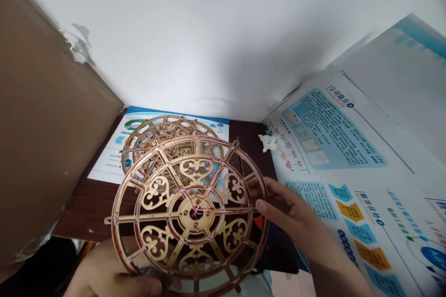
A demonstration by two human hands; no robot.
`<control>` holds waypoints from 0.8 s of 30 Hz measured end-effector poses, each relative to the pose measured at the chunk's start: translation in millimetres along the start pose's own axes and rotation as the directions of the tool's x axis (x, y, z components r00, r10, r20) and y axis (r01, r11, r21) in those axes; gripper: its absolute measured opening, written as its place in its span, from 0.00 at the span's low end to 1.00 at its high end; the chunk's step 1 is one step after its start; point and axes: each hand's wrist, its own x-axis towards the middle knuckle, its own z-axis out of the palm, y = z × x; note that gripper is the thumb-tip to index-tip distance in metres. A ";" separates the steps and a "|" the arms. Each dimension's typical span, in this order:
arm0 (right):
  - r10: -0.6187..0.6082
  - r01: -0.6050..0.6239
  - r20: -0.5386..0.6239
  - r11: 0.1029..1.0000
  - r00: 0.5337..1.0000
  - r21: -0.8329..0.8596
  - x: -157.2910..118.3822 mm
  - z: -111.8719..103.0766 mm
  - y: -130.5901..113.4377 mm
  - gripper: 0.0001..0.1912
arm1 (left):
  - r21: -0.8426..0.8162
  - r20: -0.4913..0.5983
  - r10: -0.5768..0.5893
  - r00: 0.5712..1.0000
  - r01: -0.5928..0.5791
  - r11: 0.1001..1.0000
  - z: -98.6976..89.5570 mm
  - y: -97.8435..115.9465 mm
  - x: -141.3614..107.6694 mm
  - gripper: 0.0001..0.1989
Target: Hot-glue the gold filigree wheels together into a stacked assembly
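A round gold openwork frame [206,221] is held up in front of me, tilted, with scroll-shaped ornaments between its spokes. Thin red wires run along its rings and spokes and gather at the hub. My left hand [108,269] grips the lower left rim, its thumb along the edge and the other fingers partly hidden behind. On the right side, my right hand [296,216] pinches the rim with the thumb in front and fingers behind. Similar gold frames [167,126] lie overlapping behind it, partly covered from view.
A printed sheet [102,167] lies under the other frames on the dark wooden table [83,206]. Crumpled white tissue [268,143] sits at the back right. A brown cardboard panel [45,102], a white panel [195,41] and a printed board [348,158] enclose the space.
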 end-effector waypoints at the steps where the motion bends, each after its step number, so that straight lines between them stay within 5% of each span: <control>1: 0.008 -0.010 0.026 0.997 1.000 0.077 3.3 -1.3 -0.6 0.19 | -0.047 0.019 0.019 1.000 -0.018 0.999 -1.2 -1.1 1.5 0.22; 8: 0.059 -0.131 0.158 0.858 0.986 0.497 34.7 9.7 -1.5 0.23 | -0.340 0.135 0.107 0.985 -0.055 0.939 -15.4 -1.3 28.3 0.24; 14: 0.130 -0.232 0.214 0.786 0.968 0.574 39.9 19.7 -0.1 0.29 | -0.396 0.140 0.099 0.985 -0.036 0.917 -16.9 0.0 36.8 0.19; 17: 0.166 -0.266 0.217 0.751 0.962 0.605 37.8 22.4 -1.4 0.28 | -0.471 0.088 -0.001 0.996 0.043 0.881 -8.6 -5.8 29.5 0.20; 20: 0.145 -0.225 0.183 0.787 0.972 0.575 34.6 25.7 -4.1 0.30 | -0.598 0.004 -0.098 0.995 0.081 0.797 8.5 -18.8 17.2 0.33; 24: 0.093 -0.098 0.036 0.845 0.995 0.525 27.7 23.6 -2.6 0.26 | -0.821 -0.317 -0.212 0.924 -0.156 0.550 41.7 -39.1 3.0 0.42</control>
